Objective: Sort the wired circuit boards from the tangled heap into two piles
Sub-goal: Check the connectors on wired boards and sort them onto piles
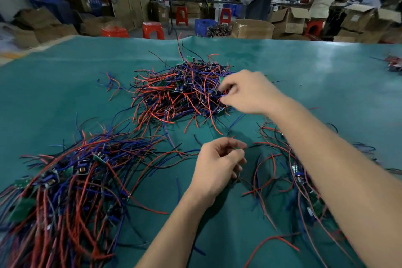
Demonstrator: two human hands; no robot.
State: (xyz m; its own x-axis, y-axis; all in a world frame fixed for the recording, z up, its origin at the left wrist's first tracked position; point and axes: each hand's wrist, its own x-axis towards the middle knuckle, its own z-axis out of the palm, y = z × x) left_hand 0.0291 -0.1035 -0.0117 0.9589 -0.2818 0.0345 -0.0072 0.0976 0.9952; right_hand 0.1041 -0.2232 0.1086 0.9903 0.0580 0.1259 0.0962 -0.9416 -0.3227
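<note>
Head view: the heap (180,91) of red, blue and black wired boards lies at the desk (304,67) centre, toward the far edge. The right hand (245,93) reaches into its right side, fingers curled and pinching wires. The left hand (217,167) is nearer, fingers curled round a small green board (236,148). One pile (65,191) occupies the near left corner; another pile (289,172) lies near right, partly under the right forearm.

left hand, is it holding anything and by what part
The left hand pinches a small green circuit board by its edge between thumb and fingertips; its wires trail away over the green table cover.
</note>
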